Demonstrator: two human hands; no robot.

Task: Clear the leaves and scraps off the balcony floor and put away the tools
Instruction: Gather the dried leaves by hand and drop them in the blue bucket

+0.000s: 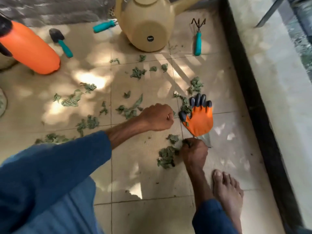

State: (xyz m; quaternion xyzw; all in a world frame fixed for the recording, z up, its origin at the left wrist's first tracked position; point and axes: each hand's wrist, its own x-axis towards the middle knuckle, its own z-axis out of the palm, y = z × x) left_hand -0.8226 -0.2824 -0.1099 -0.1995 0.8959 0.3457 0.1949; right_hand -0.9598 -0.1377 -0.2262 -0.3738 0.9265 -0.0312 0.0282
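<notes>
The right hand (194,153) gripped leaves (166,157), fingers (191,145) closed round them; the left hand (157,118) was fisted, seemingly empty. Bunching the near pile first seemed wisest.

Leaves (137,72) litter the floor (143,183), glove (200,119) at right (watering can (148,26) lies behind).

3 teal-handled tools (63,44) (103,26) (197,43), 1 watering can (148,22), 1 sprayer (32,48), 1 glove (199,119), 2 hands (157,117) (194,152) and 1 foot (227,188) are seen; leaf scraps (166,157) cannot be counted.

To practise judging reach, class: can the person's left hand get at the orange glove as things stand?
Probably yes: the left hand is close beside the glove, with only tile and a few leaves between them.
</notes>
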